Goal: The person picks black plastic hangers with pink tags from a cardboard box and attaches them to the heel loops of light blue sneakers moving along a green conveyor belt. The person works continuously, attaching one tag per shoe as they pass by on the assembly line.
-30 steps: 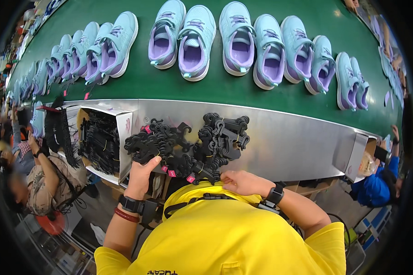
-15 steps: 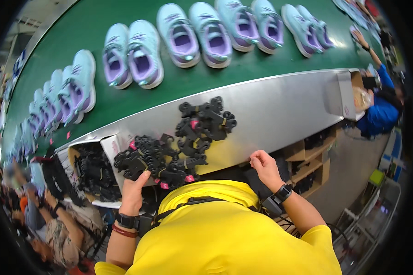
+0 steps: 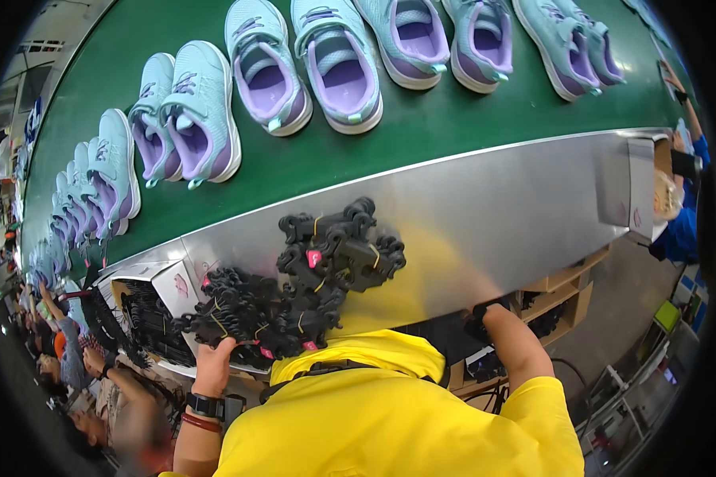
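Observation:
Bundles of small black plastic pieces (image 3: 334,254), tied with yellow rubber bands and marked with pink tags, lie heaped on the metal ledge. At the near left edge of the heap, my left hand (image 3: 212,364) touches the lowest bundles. Its thumb shows, but its fingers are hidden under the pieces, so its grip is unclear. My right forearm (image 3: 511,342) reaches forward to the ledge's near edge. The right hand beyond the dark wristband (image 3: 485,308) is in shadow below that edge, with its fingers hidden.
Light-blue shoes with purple linings (image 3: 344,71) stand in pairs along the green table (image 3: 422,151) behind the metal ledge (image 3: 501,199). A white box (image 3: 175,290) of black pieces sits at left. Wooden shelves (image 3: 569,306) stand below right. Other people work at both sides.
My right hand has gone from beside the ledge's edge to below it, out of sight. The shoes and the heap have shifted in the view. My left hand stays by the black bundles.

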Action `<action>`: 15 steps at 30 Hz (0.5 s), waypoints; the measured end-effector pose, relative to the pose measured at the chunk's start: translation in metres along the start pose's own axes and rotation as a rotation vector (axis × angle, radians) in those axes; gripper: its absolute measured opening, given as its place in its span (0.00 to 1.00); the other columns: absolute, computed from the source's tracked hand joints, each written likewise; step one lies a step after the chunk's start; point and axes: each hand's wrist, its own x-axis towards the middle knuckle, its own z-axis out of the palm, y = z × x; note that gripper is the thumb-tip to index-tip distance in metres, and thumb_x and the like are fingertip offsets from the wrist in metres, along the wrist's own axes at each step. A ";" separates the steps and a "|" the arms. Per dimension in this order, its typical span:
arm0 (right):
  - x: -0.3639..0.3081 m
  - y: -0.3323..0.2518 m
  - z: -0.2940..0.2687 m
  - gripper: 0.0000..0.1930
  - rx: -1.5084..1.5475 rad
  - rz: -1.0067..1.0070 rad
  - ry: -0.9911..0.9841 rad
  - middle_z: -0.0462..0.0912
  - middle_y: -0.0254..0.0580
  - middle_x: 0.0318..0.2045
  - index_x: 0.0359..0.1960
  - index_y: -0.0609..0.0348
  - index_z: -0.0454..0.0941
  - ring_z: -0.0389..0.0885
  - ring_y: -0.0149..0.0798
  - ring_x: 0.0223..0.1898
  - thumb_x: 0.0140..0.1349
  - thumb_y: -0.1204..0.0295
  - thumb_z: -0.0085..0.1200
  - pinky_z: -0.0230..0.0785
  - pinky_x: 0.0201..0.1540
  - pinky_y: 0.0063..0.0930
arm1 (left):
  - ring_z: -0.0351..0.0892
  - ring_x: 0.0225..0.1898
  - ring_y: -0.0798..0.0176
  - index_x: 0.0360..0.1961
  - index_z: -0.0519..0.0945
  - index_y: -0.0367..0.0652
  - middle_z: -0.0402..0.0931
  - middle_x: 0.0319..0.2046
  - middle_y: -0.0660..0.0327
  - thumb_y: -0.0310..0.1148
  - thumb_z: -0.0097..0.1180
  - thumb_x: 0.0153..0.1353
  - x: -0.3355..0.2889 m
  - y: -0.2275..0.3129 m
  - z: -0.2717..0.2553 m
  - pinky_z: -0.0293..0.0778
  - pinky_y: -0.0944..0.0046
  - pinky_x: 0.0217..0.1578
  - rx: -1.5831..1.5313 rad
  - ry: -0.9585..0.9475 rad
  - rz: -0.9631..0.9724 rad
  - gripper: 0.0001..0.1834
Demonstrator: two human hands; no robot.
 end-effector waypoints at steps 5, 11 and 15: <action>0.016 0.019 -0.025 0.13 -0.055 0.037 -0.153 0.79 0.55 0.42 0.39 0.60 0.78 0.77 0.54 0.44 0.57 0.69 0.46 0.67 0.49 0.44 | 0.76 0.48 0.61 0.51 0.73 0.32 0.76 0.47 0.60 0.31 0.62 0.55 -0.011 -0.015 -0.012 0.69 0.61 0.53 0.002 0.135 -0.080 0.23; 0.009 0.038 -0.040 0.12 -0.064 0.021 -0.225 0.79 0.55 0.40 0.38 0.61 0.78 0.78 0.54 0.42 0.57 0.69 0.46 0.69 0.47 0.44 | 0.75 0.48 0.62 0.51 0.73 0.32 0.76 0.47 0.60 0.32 0.62 0.55 -0.017 -0.008 0.010 0.68 0.61 0.54 -0.026 0.231 -0.132 0.24; 0.008 0.051 -0.047 0.12 -0.080 0.004 -0.261 0.79 0.55 0.39 0.38 0.61 0.78 0.78 0.54 0.40 0.56 0.69 0.46 0.69 0.46 0.43 | 0.73 0.50 0.63 0.53 0.71 0.33 0.75 0.48 0.61 0.39 0.65 0.54 -0.018 -0.002 0.026 0.66 0.61 0.55 -0.041 0.242 -0.085 0.30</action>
